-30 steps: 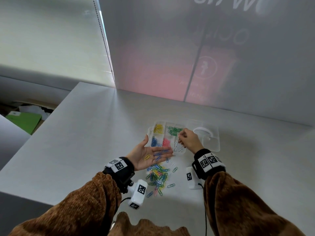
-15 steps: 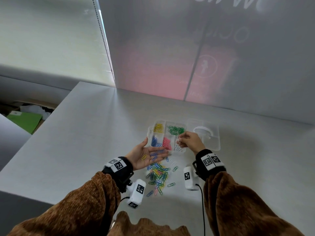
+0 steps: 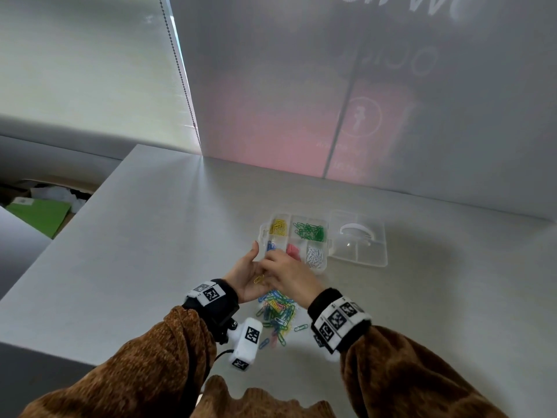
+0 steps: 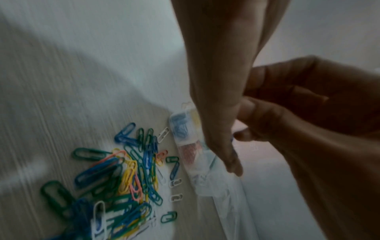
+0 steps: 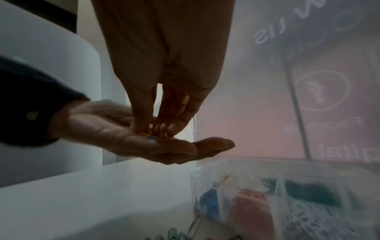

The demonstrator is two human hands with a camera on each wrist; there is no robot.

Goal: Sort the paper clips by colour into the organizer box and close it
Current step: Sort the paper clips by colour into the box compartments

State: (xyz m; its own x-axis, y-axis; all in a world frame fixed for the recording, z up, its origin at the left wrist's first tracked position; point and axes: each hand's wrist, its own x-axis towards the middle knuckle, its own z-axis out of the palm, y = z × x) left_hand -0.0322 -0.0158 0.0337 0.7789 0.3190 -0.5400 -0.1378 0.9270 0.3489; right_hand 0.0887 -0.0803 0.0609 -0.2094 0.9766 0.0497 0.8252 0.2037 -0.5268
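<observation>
A: Where are the paper clips?

B: A mixed heap of paper clips (image 3: 275,312) lies on the worktop (image 3: 150,251) just in front of the organizer box (image 3: 297,242). Yellow, green, blue, pink and white clips already sit in separate compartments. The lid (image 3: 358,239) lies open on the far side of the box from the left hand.

A: And the hands?

B: The left hand (image 3: 245,277) is held palm up, fingers straight, above the heap, carrying a yellow clip (image 3: 258,279) and at least one blue one. The right hand (image 3: 289,274) has its fingers (image 5: 141,123) drawn together on the clips in that palm; which clip it pinches cannot be told.

A: How should a clip handle?

B: Probably light, stiff and smooth, so apt to slip or tangle. Pinching one across its flat loops seems safest.
</observation>
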